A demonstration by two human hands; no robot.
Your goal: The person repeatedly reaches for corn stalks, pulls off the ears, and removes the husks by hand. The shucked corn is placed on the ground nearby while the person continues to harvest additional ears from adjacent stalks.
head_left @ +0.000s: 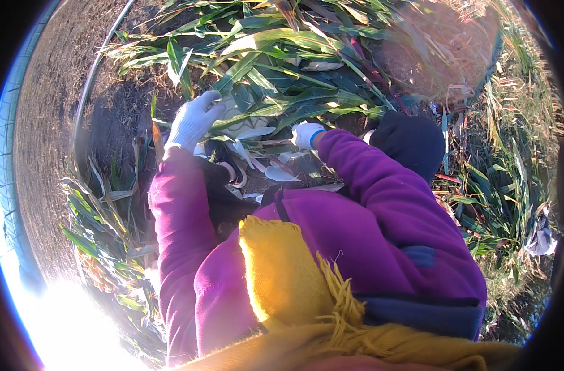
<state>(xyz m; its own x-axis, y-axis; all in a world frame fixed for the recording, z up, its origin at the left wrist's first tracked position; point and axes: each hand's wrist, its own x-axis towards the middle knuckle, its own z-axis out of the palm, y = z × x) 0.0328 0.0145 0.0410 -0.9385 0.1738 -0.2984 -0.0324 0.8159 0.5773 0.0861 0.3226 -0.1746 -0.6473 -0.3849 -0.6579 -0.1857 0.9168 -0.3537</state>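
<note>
My left hand (pixel 196 120), in a white knitted glove, is raised beside the heap of green corn stalks and leaves (pixel 282 88). Its thumb stands apart from the bent fingers, and nothing shows between them. My right hand (pixel 306 135), in a white glove with a blue cuff edge, is curled at the near edge of the same heap. Whether it grips a leaf there is hidden. Between the hands, a pale patterned surface (pixel 244 125) shows under the leaves. Closer to me lie loose whitish husks (pixel 279 174).
Dark shoe (pixel 228 167) and bent knee (pixel 409 141) flank the husks. More cut stalks lie at left (pixel 101 218) and right (pixel 495 199). A pale hose or pipe (pixel 89 74) crosses the bare soil (pixel 50 139). A whitish plastic scrap (pixel 541 239) lies far right.
</note>
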